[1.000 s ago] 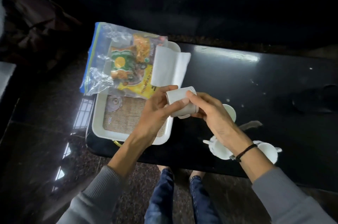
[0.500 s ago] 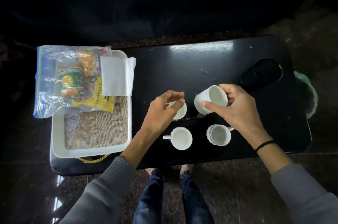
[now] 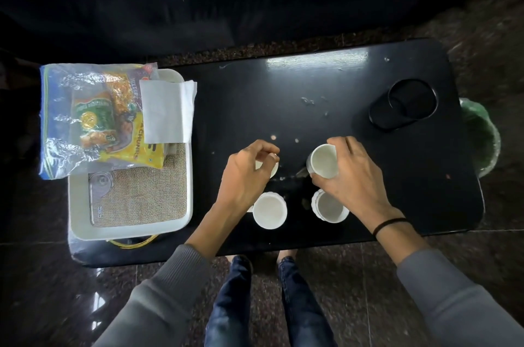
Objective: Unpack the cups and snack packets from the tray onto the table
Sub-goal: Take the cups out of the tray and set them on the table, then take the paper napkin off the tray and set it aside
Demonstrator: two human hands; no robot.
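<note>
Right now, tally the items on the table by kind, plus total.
White cups: 4, at and, the last mostly hidden under the left hand
White tray: 1
Zip bag of snack packets: 1
Folded white napkin: 1
Black round lid: 1
Total: 8

I see four white cups on the black table point(image 3: 326, 85). One cup point(image 3: 323, 161) stands tilted, mouth toward me. A second cup point(image 3: 272, 166) is mostly hidden. Two nearer cups point(image 3: 269, 211) point(image 3: 329, 207) stand upright and empty. The snack packets point(image 3: 113, 117), orange, green and yellow inside a clear bag, lie across the white tray point(image 3: 130, 229) at the table's left end.
</note>
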